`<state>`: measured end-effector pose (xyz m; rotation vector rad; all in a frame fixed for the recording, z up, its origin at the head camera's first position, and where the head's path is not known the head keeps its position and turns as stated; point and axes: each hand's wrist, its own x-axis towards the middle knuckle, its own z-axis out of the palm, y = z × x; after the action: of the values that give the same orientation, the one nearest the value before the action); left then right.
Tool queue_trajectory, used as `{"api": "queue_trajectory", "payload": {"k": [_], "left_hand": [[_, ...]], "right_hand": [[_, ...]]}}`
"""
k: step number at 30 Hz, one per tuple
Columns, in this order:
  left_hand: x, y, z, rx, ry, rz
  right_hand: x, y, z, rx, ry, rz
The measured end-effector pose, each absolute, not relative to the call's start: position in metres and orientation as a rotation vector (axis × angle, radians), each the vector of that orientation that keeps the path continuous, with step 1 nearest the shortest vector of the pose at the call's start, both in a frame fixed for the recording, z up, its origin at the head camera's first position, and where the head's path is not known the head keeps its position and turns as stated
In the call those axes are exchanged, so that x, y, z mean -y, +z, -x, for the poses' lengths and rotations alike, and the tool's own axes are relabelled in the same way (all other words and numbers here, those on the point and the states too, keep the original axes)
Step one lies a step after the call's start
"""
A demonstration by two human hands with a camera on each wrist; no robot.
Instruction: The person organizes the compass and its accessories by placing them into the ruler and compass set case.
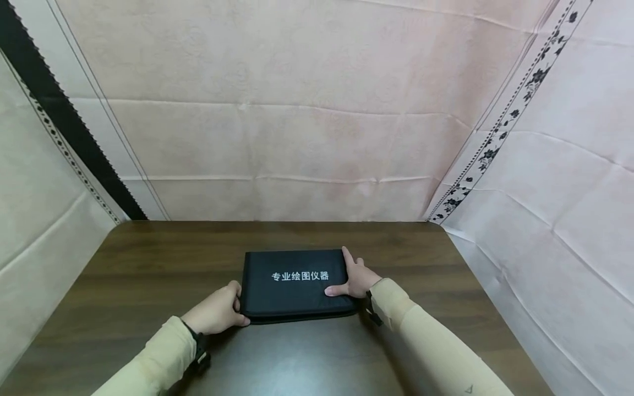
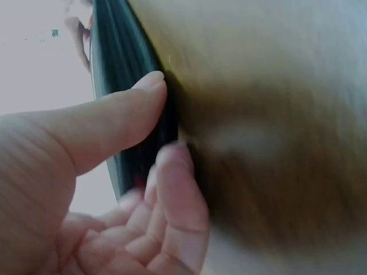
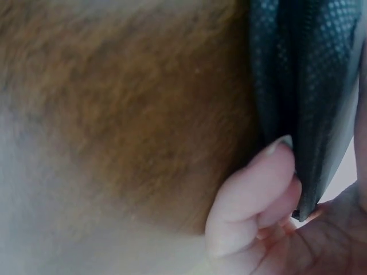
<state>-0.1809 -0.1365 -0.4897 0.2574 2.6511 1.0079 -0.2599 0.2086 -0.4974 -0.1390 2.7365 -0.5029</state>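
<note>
A flat black drawing-instrument case (image 1: 297, 294) with a line of white Chinese lettering on its cover lies closed on the wooden table. My left hand (image 1: 218, 311) is at its near left corner, with the thumb along the front edge and the fingers curled by the left side. In the left wrist view that thumb (image 2: 129, 114) presses the dark edge of the case (image 2: 129, 51). On the other side my right hand (image 1: 358, 278) grips the right edge, thumb on the cover and index finger stretched toward the far corner. Curled fingers (image 3: 252, 200) meet the textured side of the case (image 3: 327, 97) in the right wrist view.
The brown wood-grain table (image 1: 173, 258) ends at a pale cloth backdrop (image 1: 297, 143) behind. More white cloth (image 1: 559, 209) hangs along the right side, and cloth with a black strip (image 1: 74, 118) along the left.
</note>
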Motion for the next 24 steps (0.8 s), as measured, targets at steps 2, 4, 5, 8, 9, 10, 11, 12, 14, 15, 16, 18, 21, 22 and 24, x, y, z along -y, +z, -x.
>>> {"api": "queue_trajectory", "payload": {"k": [2, 4, 5, 8, 9, 10, 11, 12, 14, 15, 16, 18, 21, 22, 24], "left_hand": [[0.141, -0.49, 0.184, -2.612, 1.046, -0.292], [0.145, -0.491, 0.187, -2.589, 1.078, -0.343], [0.146, -0.492, 0.188, -2.584, 1.085, -0.372], [0.151, -0.492, 0.191, -2.599, 1.067, -0.448], [0.152, -0.492, 0.192, -2.606, 1.056, -0.471], [0.153, -0.492, 0.193, -2.608, 1.043, -0.492], [0.153, -0.492, 0.194, -2.608, 1.032, -0.509], [0.153, -0.492, 0.195, -2.606, 1.028, -0.523], [0.155, -0.494, 0.195, -2.594, 1.049, -0.536], [0.155, -0.495, 0.195, -2.59, 1.061, -0.539], [0.156, -0.495, 0.195, -2.582, 1.081, -0.541], [0.158, -0.498, 0.196, -2.566, 1.121, -0.542], [0.159, -0.501, 0.197, -2.564, 1.131, -0.559], [0.16, -0.502, 0.197, -2.565, 1.124, -0.569], [0.159, -0.503, 0.198, -2.586, 1.091, -0.591]], "right_hand": [[-0.208, -0.498, 0.261, -2.74, -0.505, 0.135], [-0.208, -0.498, 0.261, -2.738, -0.504, 0.121], [-0.208, -0.498, 0.261, -2.736, -0.51, 0.118], [-0.207, -0.498, 0.261, -2.734, -0.519, 0.12], [-0.207, -0.498, 0.261, -2.735, -0.517, 0.122], [-0.207, -0.498, 0.261, -2.737, -0.52, 0.125], [-0.208, -0.499, 0.261, -2.739, -0.521, 0.128], [-0.208, -0.499, 0.262, -2.741, -0.524, 0.13], [-0.208, -0.5, 0.262, -2.741, -0.523, 0.136], [-0.208, -0.501, 0.262, -2.74, -0.519, 0.137], [-0.208, -0.501, 0.262, -2.738, -0.521, 0.137], [-0.208, -0.501, 0.263, -2.735, -0.517, 0.137], [-0.208, -0.501, 0.263, -2.732, -0.512, 0.143], [-0.208, -0.502, 0.263, -2.731, -0.516, 0.144], [-0.208, -0.502, 0.263, -2.731, -0.511, 0.141]]}}
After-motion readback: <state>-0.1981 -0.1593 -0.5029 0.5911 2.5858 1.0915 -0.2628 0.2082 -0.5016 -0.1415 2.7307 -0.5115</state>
